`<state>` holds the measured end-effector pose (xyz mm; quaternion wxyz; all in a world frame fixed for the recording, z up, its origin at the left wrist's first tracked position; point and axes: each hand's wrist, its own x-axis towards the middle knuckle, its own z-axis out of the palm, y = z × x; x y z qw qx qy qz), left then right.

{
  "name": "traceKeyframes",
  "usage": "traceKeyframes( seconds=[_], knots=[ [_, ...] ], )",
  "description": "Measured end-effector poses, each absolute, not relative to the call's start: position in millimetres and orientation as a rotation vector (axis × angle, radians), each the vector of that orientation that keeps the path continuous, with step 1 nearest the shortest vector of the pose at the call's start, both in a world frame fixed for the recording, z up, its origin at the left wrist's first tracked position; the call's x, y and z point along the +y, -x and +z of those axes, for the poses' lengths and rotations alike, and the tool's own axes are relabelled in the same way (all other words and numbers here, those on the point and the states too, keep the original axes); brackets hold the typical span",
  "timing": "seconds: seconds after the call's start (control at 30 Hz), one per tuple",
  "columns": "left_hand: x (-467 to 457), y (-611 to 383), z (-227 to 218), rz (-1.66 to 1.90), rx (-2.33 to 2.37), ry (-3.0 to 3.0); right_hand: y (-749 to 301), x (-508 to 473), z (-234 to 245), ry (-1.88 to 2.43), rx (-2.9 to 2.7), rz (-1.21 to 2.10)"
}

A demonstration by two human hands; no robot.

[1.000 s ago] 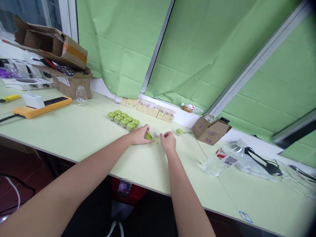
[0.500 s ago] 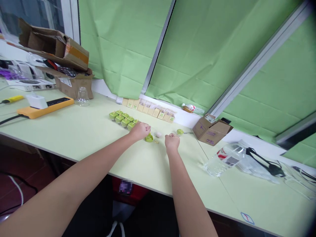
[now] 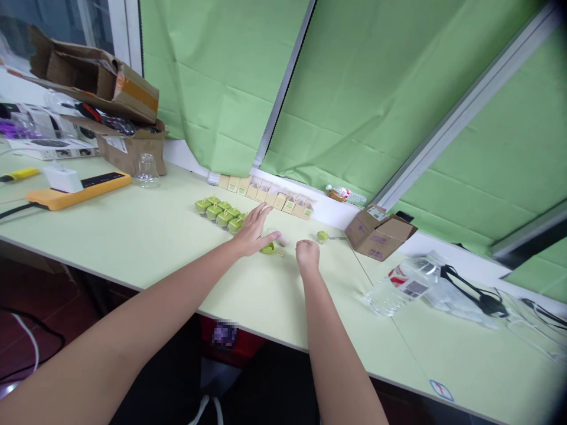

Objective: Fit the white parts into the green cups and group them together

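Note:
My left hand is spread open over the table, its thumb beside a small clear cup-like piece and a whitish lump. Just below that thumb lies a green lid, and a tiny yellow piece rests near it. My right hand is closed in a fist to the right of these; whatever it may hold is hidden. Left of my left hand stand several clear containers with green lids in rows. Another green-topped container stands beyond my right hand.
Several small cardboard boxes line the wall. An open carton and a large plastic bottle stand to the right. At left are an orange power strip, a clear plastic cup and stacked cardboard boxes.
My left hand has opened from a fist, its fingers stretching forward and its thumb pointing right. My right hand stays closed in nearly the same place.

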<state>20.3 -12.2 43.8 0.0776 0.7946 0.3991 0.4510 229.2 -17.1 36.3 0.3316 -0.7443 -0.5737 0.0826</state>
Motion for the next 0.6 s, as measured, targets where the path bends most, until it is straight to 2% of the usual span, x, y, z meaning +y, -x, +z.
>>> traceKeyframes(
  seconds=[0.1, 0.33, 0.6],
  knots=[
    [-14, -22, 45, 1.39, 1.195, -2.347, -221, -22, 39, 1.994, -1.518, 0.31],
    [-16, -27, 46, 1.469, 1.377, -2.204, -211, -34, 39, 2.079, -1.832, 0.29],
    [-10, -32, 41, 1.28, 1.359, -2.229, -212, -32, 39, 1.983, -1.789, 0.358]
  ],
)
